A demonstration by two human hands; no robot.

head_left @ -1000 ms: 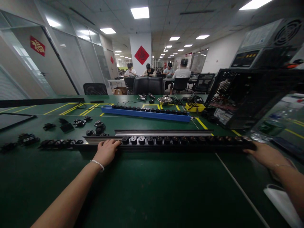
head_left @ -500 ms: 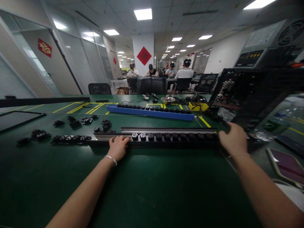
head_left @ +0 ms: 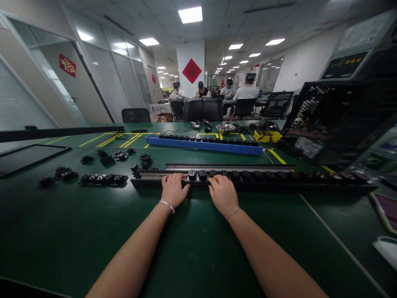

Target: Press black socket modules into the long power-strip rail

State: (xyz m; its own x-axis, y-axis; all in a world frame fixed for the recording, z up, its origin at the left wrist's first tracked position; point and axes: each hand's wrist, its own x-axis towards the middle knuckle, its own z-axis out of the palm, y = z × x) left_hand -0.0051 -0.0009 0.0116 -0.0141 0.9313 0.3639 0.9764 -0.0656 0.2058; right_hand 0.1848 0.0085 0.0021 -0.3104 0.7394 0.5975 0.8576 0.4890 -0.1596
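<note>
A long black rail (head_left: 279, 182) filled with a row of black socket modules lies across the green table in front of me. My left hand (head_left: 173, 189) rests on its left part, fingers curled over the rail's top edge. A short way to the right, my right hand (head_left: 222, 193) lies on the same rail, fingers bent over the modules. Two modules (head_left: 197, 175) with pale faces show between my hands. A bare metal rail (head_left: 229, 167) lies just behind the black one.
Loose black socket modules (head_left: 102, 179) lie scattered to the left. A blue rail (head_left: 204, 145) with modules lies farther back, near a metal bowl (head_left: 225, 127) and a yellow tray (head_left: 267, 135). A black computer case (head_left: 338, 120) stands at right. Several people sit at a far table.
My right hand has slid left along the black rail from its far right end to beside my left hand. The view has shifted right, so the rail now appears farther right.
</note>
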